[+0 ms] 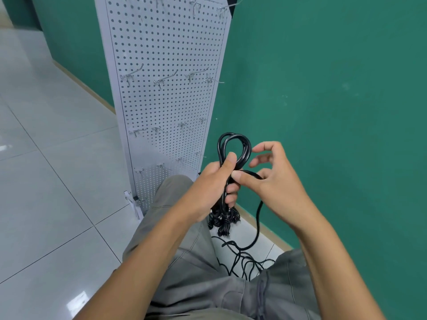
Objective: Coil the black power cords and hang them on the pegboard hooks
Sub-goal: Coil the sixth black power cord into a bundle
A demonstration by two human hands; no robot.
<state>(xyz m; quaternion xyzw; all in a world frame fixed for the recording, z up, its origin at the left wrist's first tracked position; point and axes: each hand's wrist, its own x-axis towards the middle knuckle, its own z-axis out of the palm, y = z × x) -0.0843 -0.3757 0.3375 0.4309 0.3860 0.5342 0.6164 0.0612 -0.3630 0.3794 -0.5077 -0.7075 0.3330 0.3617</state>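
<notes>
Plainly, the pegboard (161, 65) at twelve o'clock had bare hooks (129, 76). The coil (233, 146) could spring apart if the left hand (215, 181), clenched round its loops at centre, slackened. The right hand (270, 176) pinched the loose tail (258, 218), which could snag cords (245, 262) on the floor at six o'clock.

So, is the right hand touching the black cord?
Touching. The head view shows the right hand with its thumb pressed on the black cord beside the left hand.
</notes>
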